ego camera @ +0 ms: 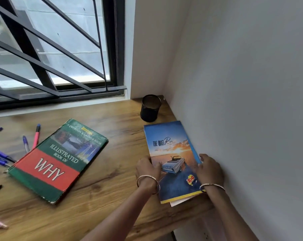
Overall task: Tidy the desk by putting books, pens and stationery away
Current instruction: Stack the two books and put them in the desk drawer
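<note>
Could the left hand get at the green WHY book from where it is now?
Probably yes. The left hand grips the left edge of the blue notebook, and only bare desk lies between it and the green WHY book. It would have to let go first.

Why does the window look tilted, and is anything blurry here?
Head view: the wide-angle lens likely makes the window frame lean; soft daylight lights the desk; pens at the left edge are smeared, while the blue book reads sharply.

Head view, down onto desk (102,186) corner
</note>
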Demonstrator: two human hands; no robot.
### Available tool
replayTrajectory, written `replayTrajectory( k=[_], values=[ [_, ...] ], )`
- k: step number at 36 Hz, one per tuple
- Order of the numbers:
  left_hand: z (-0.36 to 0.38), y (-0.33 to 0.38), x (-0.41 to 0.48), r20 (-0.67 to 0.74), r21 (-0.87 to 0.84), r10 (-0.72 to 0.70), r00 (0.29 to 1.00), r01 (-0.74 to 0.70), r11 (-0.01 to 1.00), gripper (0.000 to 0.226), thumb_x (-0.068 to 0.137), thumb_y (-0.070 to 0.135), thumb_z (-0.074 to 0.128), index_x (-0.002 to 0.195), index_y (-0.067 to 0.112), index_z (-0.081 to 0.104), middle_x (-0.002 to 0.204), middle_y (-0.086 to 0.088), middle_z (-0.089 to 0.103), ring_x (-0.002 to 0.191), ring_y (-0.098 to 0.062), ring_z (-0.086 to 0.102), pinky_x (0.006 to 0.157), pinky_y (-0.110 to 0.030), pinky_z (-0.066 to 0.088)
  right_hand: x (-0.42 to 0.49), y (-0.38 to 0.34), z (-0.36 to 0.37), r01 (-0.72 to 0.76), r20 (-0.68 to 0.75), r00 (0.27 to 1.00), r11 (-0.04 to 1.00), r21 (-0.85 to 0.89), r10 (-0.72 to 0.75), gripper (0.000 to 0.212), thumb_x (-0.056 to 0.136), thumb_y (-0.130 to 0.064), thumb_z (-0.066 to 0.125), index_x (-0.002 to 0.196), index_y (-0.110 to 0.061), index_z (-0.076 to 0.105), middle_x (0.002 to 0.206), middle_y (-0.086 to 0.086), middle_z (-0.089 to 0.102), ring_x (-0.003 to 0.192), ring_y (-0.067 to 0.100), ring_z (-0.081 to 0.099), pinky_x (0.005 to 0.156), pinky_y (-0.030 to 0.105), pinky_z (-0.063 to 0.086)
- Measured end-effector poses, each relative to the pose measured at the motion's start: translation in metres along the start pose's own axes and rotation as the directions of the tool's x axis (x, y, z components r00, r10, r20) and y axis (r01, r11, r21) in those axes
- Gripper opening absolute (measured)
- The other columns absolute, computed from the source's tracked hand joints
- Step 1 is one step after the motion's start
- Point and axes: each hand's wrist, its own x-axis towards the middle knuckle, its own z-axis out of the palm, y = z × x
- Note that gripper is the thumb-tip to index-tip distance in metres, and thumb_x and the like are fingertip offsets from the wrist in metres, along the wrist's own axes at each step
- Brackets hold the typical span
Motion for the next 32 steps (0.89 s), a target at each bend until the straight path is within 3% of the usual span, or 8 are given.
replayTrajectory(
  k=[6, 11, 15, 17, 21, 28, 32],
  values=[
    [0.009, 0.013, -0.002, 0.017, -0.148, -0.154, 0.988, 0.155, 0.977, 0.026, 0.084, 0.026, 0.062, 0.103, 0.013, 0.073, 0.103, -0.011, 0.073, 0.094, -0.03, 0.064, 0.069, -0.028, 0.043, 0.008, -0.006, 0.015, 0.081, 0.154, 0.985, 0.997, -0.017, -0.077, 0.037, 0.086, -0.025, 0.063, 0.119, -0.009, 0.057, 0.119, 0.014, 0.062, 0.112, 0.032, 0.056, 0.091, 0.036, 0.047],
    [0.011, 0.019, 0.003, 0.071, -0.332, -0.303, 0.95, 0.309, 0.891, 0.022, 0.081, 0.023, 0.065, 0.096, 0.009, 0.071, 0.098, -0.01, 0.07, 0.093, -0.031, 0.061, 0.074, -0.031, 0.046, 0.012, -0.014, 0.016, 0.034, 0.159, 0.987, 0.996, -0.078, -0.021, 0.052, 0.084, -0.037, 0.061, 0.129, -0.012, 0.049, 0.126, 0.015, 0.054, 0.118, 0.032, 0.05, 0.095, 0.037, 0.045],
    [0.009, 0.018, 0.007, 0.137, -0.442, -0.365, 0.921, 0.387, 0.809, 0.01, 0.082, 0.019, 0.066, 0.079, 0.01, 0.064, 0.084, -0.011, 0.065, 0.086, -0.03, 0.062, 0.079, -0.034, 0.052, 0.013, -0.022, 0.016, 0.016, 0.157, 0.988, 0.994, -0.105, 0.001, 0.053, 0.084, -0.04, 0.058, 0.129, -0.014, 0.047, 0.126, 0.016, 0.052, 0.119, 0.033, 0.049, 0.093, 0.038, 0.046],
    [0.01, 0.014, 0.006, 0.181, -0.488, -0.378, 0.908, 0.416, 0.767, 0.009, 0.084, 0.016, 0.064, 0.082, 0.007, 0.062, 0.08, -0.011, 0.063, 0.077, -0.028, 0.061, 0.071, -0.033, 0.052, 0.01, -0.024, 0.016, 0.034, 0.161, 0.987, 0.994, -0.105, -0.017, 0.053, 0.084, -0.042, 0.059, 0.128, -0.014, 0.048, 0.125, 0.015, 0.053, 0.117, 0.033, 0.05, 0.092, 0.037, 0.046],
    [0.013, -0.003, 0.003, 0.166, -0.545, -0.406, 0.898, 0.427, 0.722, 0.021, 0.085, 0.005, 0.056, 0.104, -0.004, 0.06, 0.097, -0.024, 0.066, 0.073, -0.031, 0.067, 0.048, -0.027, 0.051, -0.004, -0.029, 0.027, 0.098, 0.185, 0.979, 0.993, -0.065, -0.085, 0.059, 0.081, -0.045, 0.062, 0.13, -0.013, 0.049, 0.129, 0.014, 0.054, 0.118, 0.033, 0.05, 0.098, 0.039, 0.045],
    [-0.001, -0.026, 0.001, 0.133, -0.618, -0.408, 0.903, 0.397, 0.679, 0.019, 0.089, -0.005, 0.05, 0.108, -0.007, 0.052, 0.1, -0.027, 0.063, 0.081, -0.037, 0.067, 0.072, -0.048, 0.059, -0.018, -0.029, 0.04, 0.147, 0.22, 0.962, 0.986, 0.074, -0.16, 0.063, 0.073, -0.048, 0.067, 0.127, -0.018, 0.053, 0.128, 0.01, 0.056, 0.119, 0.031, 0.05, 0.099, 0.04, 0.044],
    [-0.014, -0.034, 0.005, 0.091, -0.695, -0.398, 0.913, 0.344, 0.631, 0.008, 0.09, -0.008, 0.049, 0.094, -0.001, 0.051, 0.094, -0.025, 0.057, 0.074, -0.035, 0.065, 0.069, -0.051, 0.058, -0.018, -0.025, 0.034, 0.162, 0.227, 0.961, 0.987, -0.005, -0.157, 0.075, 0.071, -0.061, 0.067, 0.134, -0.024, 0.049, 0.132, 0.007, 0.053, 0.123, 0.029, 0.047, 0.099, 0.039, 0.043]
  ],
)
